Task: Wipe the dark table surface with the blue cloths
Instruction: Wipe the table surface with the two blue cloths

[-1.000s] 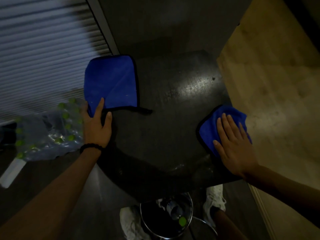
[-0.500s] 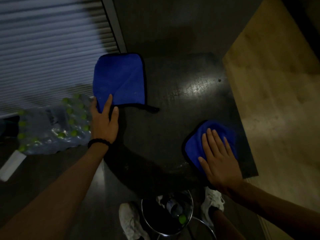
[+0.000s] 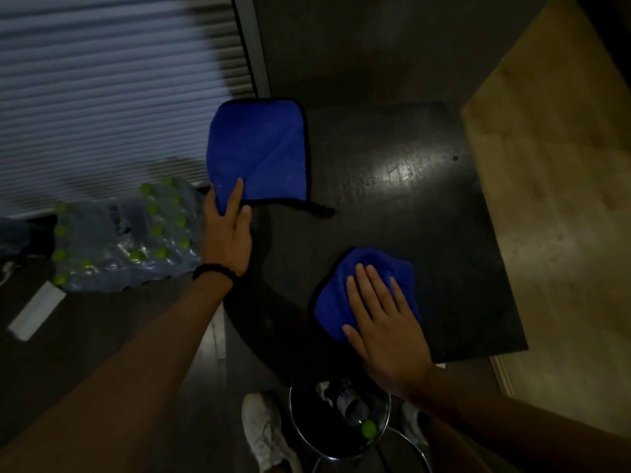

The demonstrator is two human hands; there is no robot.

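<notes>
Room: dim; blinds [image 3: 102, 90] are filling the upper left of the head view, a wood panel [image 3: 553, 206] the right.
Table [image 3: 403, 206]: lying dark at centre, glare above the middle.
Left cloth [image 3: 257, 148]: lying flat at upper centre; left hand [image 3: 227, 233] is resting straight fingers on its near corner.
Right cloth [image 3: 362, 288]: bunched at lower centre; right hand [image 3: 382, 319] is pressing it with flat fingers close together.
Advice: keep palms flat, overlap strokes, reach the unwiped far edge.
Below: a bin [image 3: 338, 425] is sitting between two shoes.

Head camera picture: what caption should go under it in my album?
Two hands, left hand and right hand, press blue cloths flat on a dark table.
</notes>
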